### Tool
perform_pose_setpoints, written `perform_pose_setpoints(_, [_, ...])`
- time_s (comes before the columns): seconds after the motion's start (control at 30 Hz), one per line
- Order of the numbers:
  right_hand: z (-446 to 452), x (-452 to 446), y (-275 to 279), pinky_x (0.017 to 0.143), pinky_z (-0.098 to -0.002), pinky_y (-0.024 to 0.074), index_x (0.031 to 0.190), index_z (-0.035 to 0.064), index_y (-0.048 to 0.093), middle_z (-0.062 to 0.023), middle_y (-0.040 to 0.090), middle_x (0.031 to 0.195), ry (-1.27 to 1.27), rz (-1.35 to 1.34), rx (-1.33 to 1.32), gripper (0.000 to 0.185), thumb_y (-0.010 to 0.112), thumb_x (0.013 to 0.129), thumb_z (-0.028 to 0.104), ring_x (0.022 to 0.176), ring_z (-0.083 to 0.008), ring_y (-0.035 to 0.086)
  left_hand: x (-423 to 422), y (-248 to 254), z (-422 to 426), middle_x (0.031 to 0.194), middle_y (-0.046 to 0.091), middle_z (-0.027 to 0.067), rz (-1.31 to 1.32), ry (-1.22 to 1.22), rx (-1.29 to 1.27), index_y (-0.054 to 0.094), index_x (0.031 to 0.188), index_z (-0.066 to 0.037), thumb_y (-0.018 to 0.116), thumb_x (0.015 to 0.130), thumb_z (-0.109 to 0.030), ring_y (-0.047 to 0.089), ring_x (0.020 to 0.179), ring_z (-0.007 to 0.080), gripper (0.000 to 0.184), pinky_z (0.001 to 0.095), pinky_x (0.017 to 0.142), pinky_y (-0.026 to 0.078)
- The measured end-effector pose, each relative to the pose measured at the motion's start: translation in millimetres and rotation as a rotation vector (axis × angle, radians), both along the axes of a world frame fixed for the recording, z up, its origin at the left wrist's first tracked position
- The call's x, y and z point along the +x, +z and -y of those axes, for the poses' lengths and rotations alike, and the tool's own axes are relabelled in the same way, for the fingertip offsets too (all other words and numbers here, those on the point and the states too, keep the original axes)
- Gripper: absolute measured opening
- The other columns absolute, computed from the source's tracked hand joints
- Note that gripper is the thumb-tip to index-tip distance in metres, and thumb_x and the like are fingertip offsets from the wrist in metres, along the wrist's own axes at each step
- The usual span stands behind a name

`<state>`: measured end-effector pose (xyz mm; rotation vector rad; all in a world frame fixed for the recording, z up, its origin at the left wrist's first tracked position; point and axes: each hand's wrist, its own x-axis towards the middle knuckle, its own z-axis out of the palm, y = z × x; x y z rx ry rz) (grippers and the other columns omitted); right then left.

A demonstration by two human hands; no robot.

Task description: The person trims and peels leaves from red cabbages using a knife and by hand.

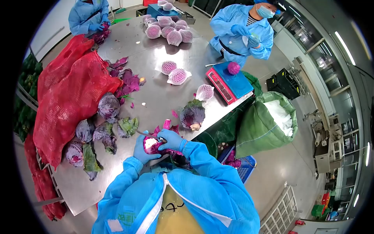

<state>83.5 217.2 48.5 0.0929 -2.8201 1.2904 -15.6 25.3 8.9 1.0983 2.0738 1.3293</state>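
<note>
Head view, left hand (141,151): cupped around a red cabbage (150,144), right of the red mesh sack (74,99).
Right hand (171,140): closed round a knife (146,135), at that cabbage.
Loose cabbages (109,107): beside the sack.
Scale (238,83): well right of the sack.

Nothing reads clearly — neither black marks (172,206) on the yellow apron (177,223) nor green print (126,217) on the blue jacket (228,197).

Both arms (206,160) bent, angled up from bottom of frame, left hand (142,153) cupped just left of center, right hand (172,141) curled beside it, slightly higher.
</note>
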Motion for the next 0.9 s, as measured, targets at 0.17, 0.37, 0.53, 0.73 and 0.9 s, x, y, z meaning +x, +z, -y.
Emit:
perform_pose_setpoints(0.17, [1.1, 3.0, -5.7, 0.072, -0.0384, 0.0443, 0.088, 0.0047, 0.054, -0.012, 0.054, 0.084, -0.031, -0.032, 0.011, 0.038, 0.077, 0.066, 0.026, 0.08, -0.03, 0.054, 2.1, 13.1, -1.8, 0.129, 0.041, 0.0179, 0.079, 0.031, -0.008, 0.032, 0.134, 0.0, 0.091, 0.04, -0.033, 0.044, 0.119, 0.0307, 0.115, 0.0386, 0.103, 0.036])
perform_pose_setpoints(0.37, [5.5, 34.3, -9.1, 0.072, -0.0337, 0.0441, 0.084, 0.0044, 0.055, -0.0093, 0.054, 0.079, -0.247, -0.059, -0.198, 0.026, 0.073, 0.072, 0.018, 0.077, -0.0234, 0.054, 9.5, 24.2, -10.8, 0.131, 0.038, 0.0198, -0.065, 0.068, -0.124, 0.031, 0.135, 0.0, 0.089, 0.044, -0.036, 0.043, 0.119, 0.0327, 0.114, 0.0388, 0.104, 0.035])
perform_pose_setpoints(0.53, [-3.1, 89.6, -103.4, 0.049, -0.0247, 0.0397, 0.079, 0.006, 0.056, 0.0026, 0.052, 0.065, -1.049, -0.127, -0.743, 0.017, 0.071, 0.077, 0.013, 0.054, -0.0069, 0.045, 13.9, 33.2, -18.1, 0.13, 0.04, 0.0201, -0.025, 0.159, -0.172, 0.03, 0.135, -0.001, 0.087, 0.048, -0.039, 0.042, 0.121, 0.0342, 0.111, 0.0393, 0.104, 0.035])
perform_pose_setpoints(0.73, [7.3, 68.9, -46.6, 0.075, -0.0338, 0.0469, 0.095, 0.0018, 0.06, -0.0138, 0.061, 0.089, -0.985, -0.197, -0.174, 0.032, 0.074, 0.074, 0.022, 0.08, -0.0243, 0.059, 20.4, 29.8, -24.6, 0.132, 0.037, 0.022, -0.097, 0.14, -0.189, 0.029, 0.136, 0.001, 0.086, 0.048, -0.043, 0.04, 0.122, 0.036, 0.114, 0.0397, 0.104, 0.034])
perform_pose_setpoints(0.9, [32.5, 39.3, -23.1, 0.069, -0.0266, 0.0464, 0.091, 0.0049, 0.06, -0.0037, 0.06, 0.08, -0.725, -0.079, -0.673, 0.031, 0.076, 0.072, 0.022, 0.074, -0.0106, 0.054, 27.7, 43.7, -29.7, 0.134, 0.036, 0.0208, -0.108, 0.139, -0.259, 0.03, 0.135, 0.003, 0.086, 0.045, -0.041, 0.036, 0.126, 0.0341, 0.114, 0.0389, 0.106, 0.032])
